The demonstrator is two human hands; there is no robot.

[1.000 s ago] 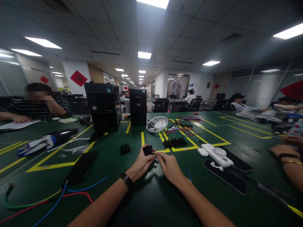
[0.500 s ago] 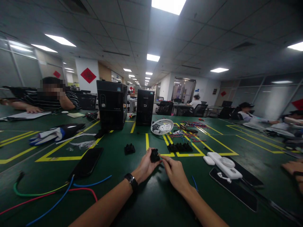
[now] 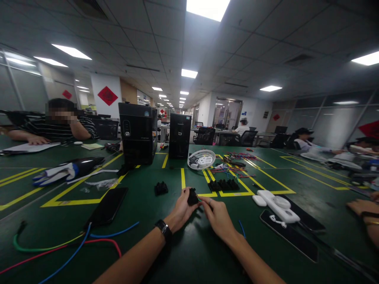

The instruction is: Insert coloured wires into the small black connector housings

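Note:
My left hand (image 3: 179,212), with a dark watch on its wrist, is closed around a small black plastic connector block (image 3: 192,196) held above the green table. My right hand (image 3: 218,215) meets it from the right, with thumb and finger pinched on a thin green wire (image 3: 200,200) at the block's side. Whether the wire's end sits inside the block cannot be made out. A similar black block (image 3: 161,188) rests on the table beyond my left hand. Beyond my right hand is a row of several black blocks (image 3: 224,185). A blue wire (image 3: 242,228) lies beside my right forearm.
Loose green, red and blue wires (image 3: 102,240) and a black phone (image 3: 108,207) lie left. To the right are a white power bank (image 3: 278,206) and another phone (image 3: 288,236). Behind stand two black computer towers (image 3: 137,136) and a white basket (image 3: 204,159). Co-workers sit around.
The black block has turned slightly in my left hand. Both hands stay together in nearly the same place, and the view has shifted a little.

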